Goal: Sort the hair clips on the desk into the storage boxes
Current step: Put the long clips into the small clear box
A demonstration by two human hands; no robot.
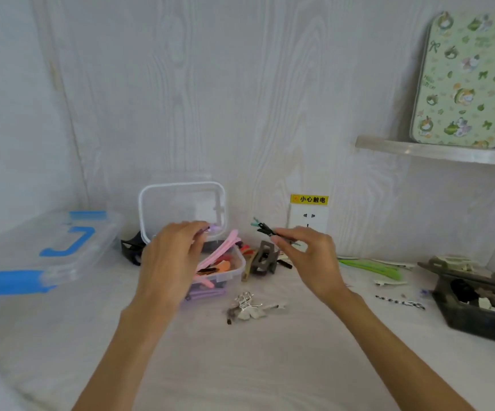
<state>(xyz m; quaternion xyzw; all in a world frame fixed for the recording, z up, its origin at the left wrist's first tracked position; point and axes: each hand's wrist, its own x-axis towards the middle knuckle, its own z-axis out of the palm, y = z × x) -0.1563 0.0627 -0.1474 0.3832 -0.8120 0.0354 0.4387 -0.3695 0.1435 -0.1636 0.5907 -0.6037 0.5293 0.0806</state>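
Left hand [172, 256] over the small clear plastic box [234, 269] with its hinged lid standing open — fingertips pinched on a small purple clip [212, 229] just above the box's back edge. Right hand [305, 253] raised beside it, thumb and forefinger clamped on a thin bundle of dark and teal clips [262, 228] whose ends stick out to the upper left.

Handling, as a judgement: these clips look light and stiff, the slim ones slick and springy. Best taken across the flat middle, not at the jaw tips, or they may twist out of a pinch. The grey claw clip [264, 259] beside the box is bulkier; take it by its body.

Counts:
- Storage boxes in view, three: the clear one in use, a dark box [477, 315] at right with clips in it, and a large clear bin with blue latches [50, 247] at left, lid on.
- Long pink clips [219, 250] poking out of the clear box: at least two; other contents too jumbled to count.
- Loose on the white desk [240, 366]: one silver cluster [246, 304], a few green clips [370, 266], one white clip [388, 282], one black-and-white speckled clip [400, 302].
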